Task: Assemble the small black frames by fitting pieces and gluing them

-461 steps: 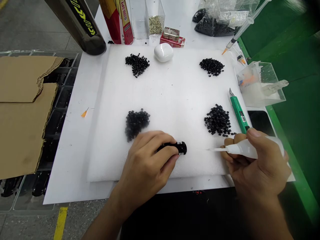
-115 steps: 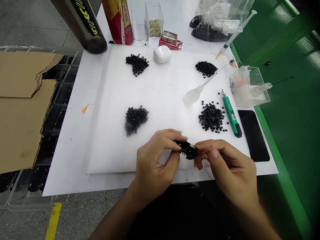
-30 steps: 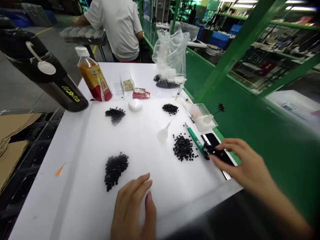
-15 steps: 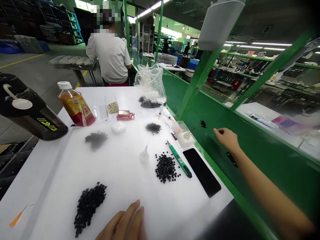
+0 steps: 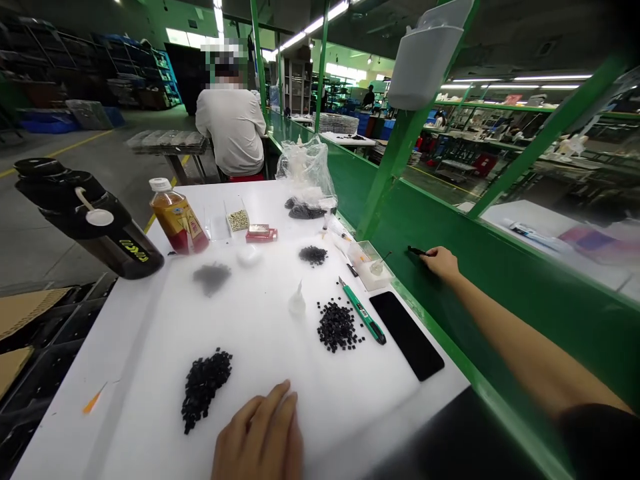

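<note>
Out over the green belt surface [image 5: 505, 280], my right hand [image 5: 442, 264] pinches a small dark flat part [image 5: 416, 251] between thumb and fingers. What kind of part it is, I cannot make out. My left hand [image 5: 263, 433] lies on the white table with its fingers stretched out and nothing in them. Left of it is a heap of small black square pieces [image 5: 206, 387]. A second heap of black squares [image 5: 337, 325] lies beyond it, beside a green utility knife [image 5: 364, 312]. A black phone [image 5: 407, 335] rests along the table's right edge.
A black drink bottle [image 5: 95, 220] and a tea bottle [image 5: 177, 217] stand at the left. Farther back are a clear box [image 5: 370, 267], a nozzle-tipped white bottle [image 5: 297, 301] and a plastic bag [image 5: 305, 167]. A green post [image 5: 387, 173] rises beside the belt. A seated person [image 5: 233, 127] is ahead.
My right hand has moved left to the dark part and closed on it. The camera view has shifted, so the table items appear farther right. My left hand stays on the table.
</note>
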### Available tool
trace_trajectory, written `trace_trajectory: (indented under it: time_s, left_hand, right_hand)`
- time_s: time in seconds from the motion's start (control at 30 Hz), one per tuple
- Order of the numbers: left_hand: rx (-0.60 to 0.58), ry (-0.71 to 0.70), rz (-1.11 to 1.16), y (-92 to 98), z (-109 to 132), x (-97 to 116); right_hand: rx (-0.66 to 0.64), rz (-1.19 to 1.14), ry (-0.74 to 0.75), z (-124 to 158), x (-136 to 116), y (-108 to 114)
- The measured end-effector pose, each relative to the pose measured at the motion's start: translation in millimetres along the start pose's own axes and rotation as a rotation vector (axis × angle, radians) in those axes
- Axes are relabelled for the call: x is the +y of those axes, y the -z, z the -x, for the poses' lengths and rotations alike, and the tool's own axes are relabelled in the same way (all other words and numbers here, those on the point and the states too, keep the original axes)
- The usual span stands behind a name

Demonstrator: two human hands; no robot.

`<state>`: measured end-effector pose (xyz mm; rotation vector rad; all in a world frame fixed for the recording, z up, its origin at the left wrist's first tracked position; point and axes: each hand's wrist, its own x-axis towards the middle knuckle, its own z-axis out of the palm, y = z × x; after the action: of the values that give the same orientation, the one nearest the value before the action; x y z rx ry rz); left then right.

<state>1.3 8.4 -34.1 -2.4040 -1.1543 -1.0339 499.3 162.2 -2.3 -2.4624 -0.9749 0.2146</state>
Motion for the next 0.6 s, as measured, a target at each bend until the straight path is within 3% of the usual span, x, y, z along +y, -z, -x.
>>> trace_trajectory:
  time_s: [0.13, 0.3, 0.37, 0.4, 0.43, 0.5, 0.6]
  left_hand:
    - [-0.030, -0.004, 0.016, 3.6, 1, 5]
    - [-0.036, 0.092, 0.055, 5.7, -1, 14]
    - [-0.012, 0.143, 0.091, 6.6, -2, 16]
    - [0.006, 0.173, 0.126, 7.5, -2, 17]
    - [0.032, 0.216, 0.168, 8.7, -2, 18]
    - [0.088, 0.319, 0.257, 12.4, -3, 20]
    - [0.133, 0.420, 0.311, 17.9, -2, 20]
  right_hand:
    - [-0.006, -0.124, -0.018, 42, -2, 28]
    - [-0.036, -0.323, 0.171, 140, -26, 77]
    - [-0.198, -0.383, 0.269, 186, -44, 90]
    - [-0.356, -0.439, 0.347, 208, -55, 92]
    - [-0.542, -0.448, 0.408, 229, -68, 89]
    - [-0.791, -0.417, 0.521, 265, -96, 69]
    - [-0.896, -0.301, 0.773, 300, -133, 20]
